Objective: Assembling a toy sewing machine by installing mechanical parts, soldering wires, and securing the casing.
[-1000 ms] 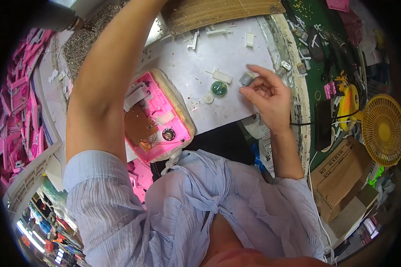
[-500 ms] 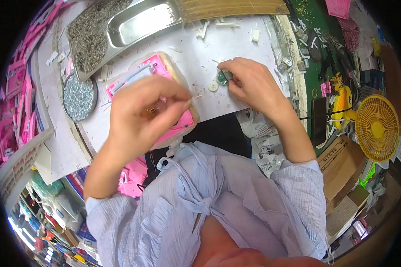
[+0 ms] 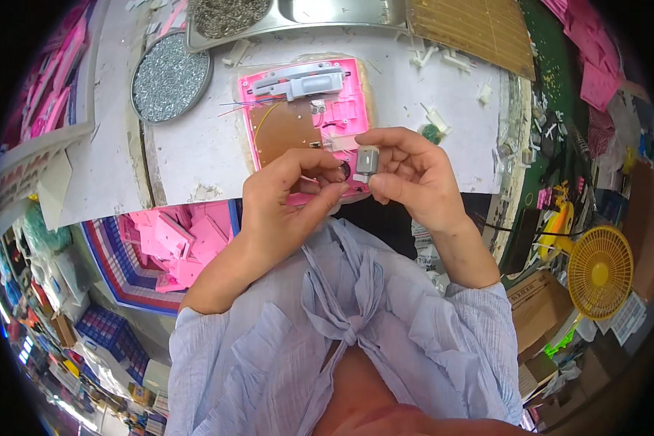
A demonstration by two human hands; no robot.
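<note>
My right hand [image 3: 421, 178] pinches a small silver-grey motor [image 3: 368, 160] between thumb and fingers, holding it upright over the near right corner of a pink plastic housing [image 3: 363, 94]. Close beside it, my left hand [image 3: 280, 200] has thumb and index finger drawn nearly together; whatever lies between the tips is too small to name. A dark round part [image 3: 344, 171] shows at those fingertips. Inside the housing are a brown circuit board [image 3: 287, 131], a grey plastic bar-shaped part [image 3: 316, 86] and thin coloured wires. The housing rests on a padded, plastic-wrapped base.
A round dish of small silver screws [image 3: 171, 76] stands left of the housing. Behind are a metal tray [image 3: 327, 13] with small metal parts and a brown cardboard sheet [image 3: 472, 33]. White plastic pieces [image 3: 437, 120] lie to the right. A basket of pink shells [image 3: 178, 243] sits below the table edge.
My right hand has lifted the motor from the table on the right and brought it left over the housing. My left hand has come nearer to it. The view has shifted.
</note>
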